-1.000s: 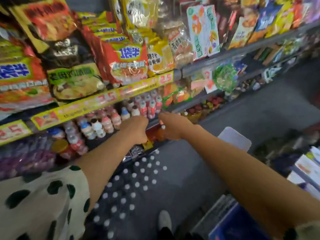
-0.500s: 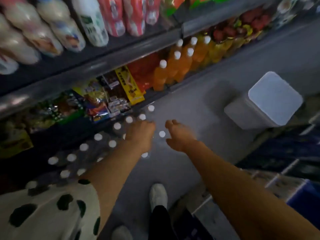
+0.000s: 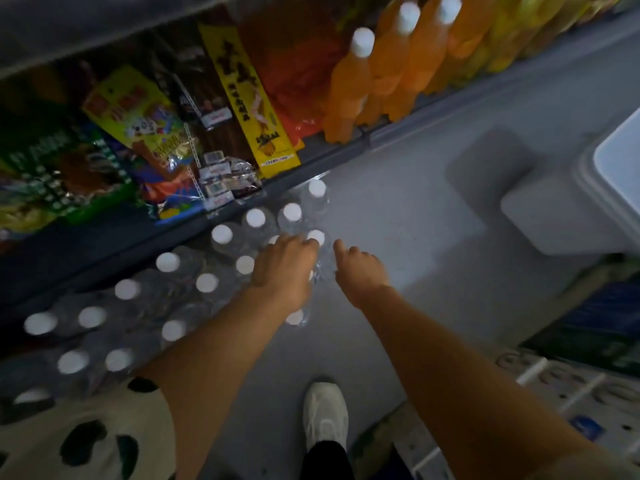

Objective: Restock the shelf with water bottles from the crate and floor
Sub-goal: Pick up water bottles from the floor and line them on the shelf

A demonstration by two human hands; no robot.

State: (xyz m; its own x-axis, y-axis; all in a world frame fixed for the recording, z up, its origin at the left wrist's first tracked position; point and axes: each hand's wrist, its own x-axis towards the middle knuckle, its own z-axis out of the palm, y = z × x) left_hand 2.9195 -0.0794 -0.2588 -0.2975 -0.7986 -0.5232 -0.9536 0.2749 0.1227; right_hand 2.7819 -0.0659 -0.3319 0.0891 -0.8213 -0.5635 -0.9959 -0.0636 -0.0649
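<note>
both hands, left hand point(image 3: 282, 268) and right hand point(image 3: 358, 268), are curling around clear water bottles point(image 3: 207, 284) standing on the floor point(image 3: 398, 237) beside the shelf point(image 3: 104, 244).

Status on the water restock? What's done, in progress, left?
Done: nothing visible; no water shows on the bottom shelf.
In hand: left hand and right hand are down on the water bottles on the floor; no clear grip.
Left: the whole cluster still stands there.
</note>
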